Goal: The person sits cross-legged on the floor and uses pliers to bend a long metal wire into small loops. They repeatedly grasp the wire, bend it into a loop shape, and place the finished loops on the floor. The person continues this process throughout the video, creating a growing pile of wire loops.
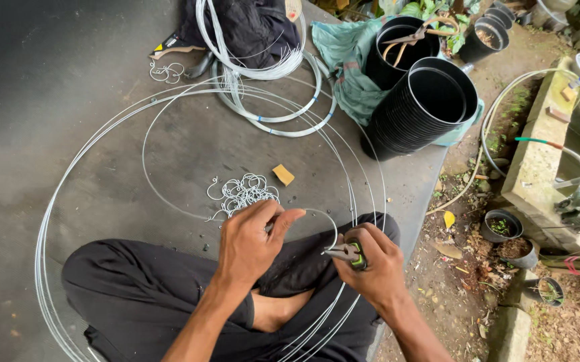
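Observation:
My left hand (253, 234) pinches a thin silver wire (327, 221) that arcs over to my right hand (374, 265). My right hand grips green-handled pliers (347, 253), whose jaws bite the wire's end. Both hands hover over my crossed legs in black trousers (142, 288). Just beyond my left hand lies a pile of small bent wire hooks (242, 191) on the dark concrete slab (69, 100). Large loose loops of the same wire (169, 107) circle me on the slab.
A tighter wire coil (270, 100) lies further back by a black cloth (250, 27). Stacked black plastic pots (421, 107) rest on a teal cloth (343, 53). A small cardboard scrap (283, 175) lies near the hooks. The slab edge drops to dirt with small pots (501, 224) at right.

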A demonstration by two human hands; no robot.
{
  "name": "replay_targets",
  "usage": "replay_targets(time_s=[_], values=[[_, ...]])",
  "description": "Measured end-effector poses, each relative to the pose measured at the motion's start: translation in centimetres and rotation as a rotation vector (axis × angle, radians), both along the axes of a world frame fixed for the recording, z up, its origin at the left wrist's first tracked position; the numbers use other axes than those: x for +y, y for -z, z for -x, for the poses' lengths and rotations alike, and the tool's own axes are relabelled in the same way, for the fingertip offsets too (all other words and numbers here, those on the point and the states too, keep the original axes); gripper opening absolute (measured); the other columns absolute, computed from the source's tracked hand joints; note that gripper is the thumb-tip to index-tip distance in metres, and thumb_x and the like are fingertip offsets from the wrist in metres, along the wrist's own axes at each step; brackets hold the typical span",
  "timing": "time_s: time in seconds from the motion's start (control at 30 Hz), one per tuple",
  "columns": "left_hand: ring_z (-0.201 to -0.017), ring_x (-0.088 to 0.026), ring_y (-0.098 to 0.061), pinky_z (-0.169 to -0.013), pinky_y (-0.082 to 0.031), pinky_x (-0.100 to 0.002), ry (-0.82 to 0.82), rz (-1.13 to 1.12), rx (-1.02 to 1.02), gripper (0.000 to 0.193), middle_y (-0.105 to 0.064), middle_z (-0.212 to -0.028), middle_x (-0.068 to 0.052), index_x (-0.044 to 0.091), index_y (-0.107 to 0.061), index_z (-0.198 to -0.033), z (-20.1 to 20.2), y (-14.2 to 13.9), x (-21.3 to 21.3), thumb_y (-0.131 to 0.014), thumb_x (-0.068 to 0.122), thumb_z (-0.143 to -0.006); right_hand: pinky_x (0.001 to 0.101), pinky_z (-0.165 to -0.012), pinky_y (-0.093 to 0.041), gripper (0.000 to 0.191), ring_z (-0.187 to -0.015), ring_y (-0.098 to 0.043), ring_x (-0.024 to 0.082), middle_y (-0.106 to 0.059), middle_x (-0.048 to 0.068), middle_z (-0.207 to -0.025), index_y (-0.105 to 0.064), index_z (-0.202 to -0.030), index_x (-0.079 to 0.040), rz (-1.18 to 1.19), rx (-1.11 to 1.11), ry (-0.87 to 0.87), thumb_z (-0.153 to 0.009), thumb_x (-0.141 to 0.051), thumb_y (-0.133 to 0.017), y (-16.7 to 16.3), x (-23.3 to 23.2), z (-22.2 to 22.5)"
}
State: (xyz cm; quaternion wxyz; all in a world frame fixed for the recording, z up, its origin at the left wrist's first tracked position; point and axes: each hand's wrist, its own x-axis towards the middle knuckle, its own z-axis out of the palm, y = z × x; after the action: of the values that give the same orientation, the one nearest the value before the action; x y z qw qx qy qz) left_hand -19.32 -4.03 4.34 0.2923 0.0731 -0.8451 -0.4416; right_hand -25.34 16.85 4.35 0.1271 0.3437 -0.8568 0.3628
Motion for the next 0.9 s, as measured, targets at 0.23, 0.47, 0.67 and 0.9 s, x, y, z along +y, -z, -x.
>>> replay_targets(time_s=[0.23, 0.47, 0.67, 0.9], values=[[-0.050, -0.020, -0.054, -0.050, -0.044, -0.035, -0.077, -0.121, -0.003, 0.035, -0.056, -0.061, -0.006, 0.002, -0.062, -0.076, 0.4, -0.2, 2.2, -0.071, 0.028, -0.097, 0.0360, -0.061, -0.052, 0.025, -0.068, -0.064, 0.024, -0.063, 0.009, -0.082, -0.062, -0.087, -0.004, 0.069, 0.281, 0.075, -0.076, -0.004, -0.084, 2.9, -1.3, 0.9], [-0.055, -0.020, -0.059, -0.053, -0.046, -0.035, -0.076, -0.175, 0.078, 0.030, -0.060, -0.066, -0.006, 0.002, -0.059, -0.079, -0.3, -0.1, 3.0, -0.068, 0.022, -0.099, 0.0355, -0.063, -0.052, 0.024, -0.070, -0.063, 0.024, -0.064, 0.010, -0.084, -0.062, -0.090, -0.004, 0.105, 0.315, 0.079, -0.079, -0.002, -0.083, 4.5, -1.9, 1.7], [-0.045, -0.024, -0.055, -0.046, -0.041, -0.039, -0.245, -0.133, -0.049, 0.034, -0.055, -0.053, -0.007, 0.005, -0.059, -0.072, 0.4, 0.7, 4.4, -0.072, 0.026, -0.096, 0.0357, -0.062, -0.051, 0.026, -0.070, -0.063, 0.025, -0.064, 0.011, -0.085, -0.062, -0.090, -0.002, 0.106, 0.345, 0.108, -0.078, -0.002, -0.085, 4.8, -2.2, 2.3], [-0.048, -0.025, -0.052, -0.049, -0.042, -0.041, -0.371, 0.089, -0.106, 0.048, -0.050, -0.052, -0.005, 0.008, -0.054, -0.063, 1.3, 1.7, 4.4, -0.073, 0.038, -0.095, 0.0365, -0.062, -0.050, 0.022, -0.068, -0.061, 0.026, -0.064, 0.010, -0.081, -0.060, -0.085, -0.003, 0.098, 0.421, 0.131, -0.078, 0.006, -0.080, 5.0, -2.5, 2.7]])
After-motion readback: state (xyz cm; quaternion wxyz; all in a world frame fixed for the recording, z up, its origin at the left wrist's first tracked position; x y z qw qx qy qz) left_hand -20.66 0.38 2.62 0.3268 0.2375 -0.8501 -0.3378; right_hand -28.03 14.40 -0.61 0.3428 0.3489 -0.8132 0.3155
